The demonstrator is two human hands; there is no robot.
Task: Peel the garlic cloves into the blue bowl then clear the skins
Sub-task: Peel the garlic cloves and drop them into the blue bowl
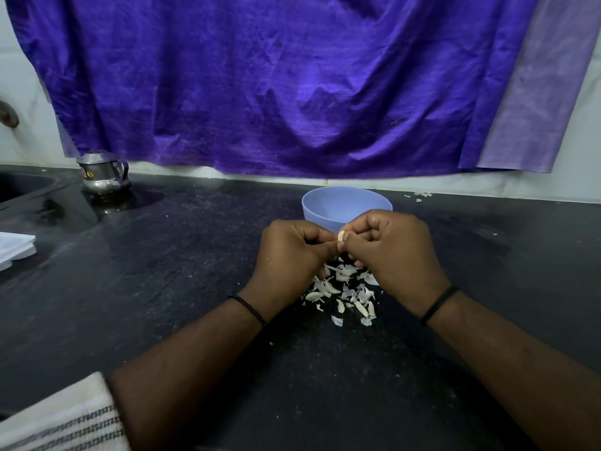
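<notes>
A white cloth with grey stripes (61,418) lies closest, at the counter's edge. Past it, the left hand (289,252) and right hand (393,252) both pinch one small pale garlic clove (340,236) with curled fingers, probably to pull its skin off. They hold it just in front of the round blue plastic bowl (346,205), so the clove can drop in easily. Under the hands sits a pile of white papery skins and cloves (344,292) on the black stone counter (162,288).

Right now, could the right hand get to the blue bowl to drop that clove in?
Probably yes. The right hand sits just in front of the blue bowl, with nothing between them. It and the left hand both pinch the clove, so the left must let go first.
</notes>
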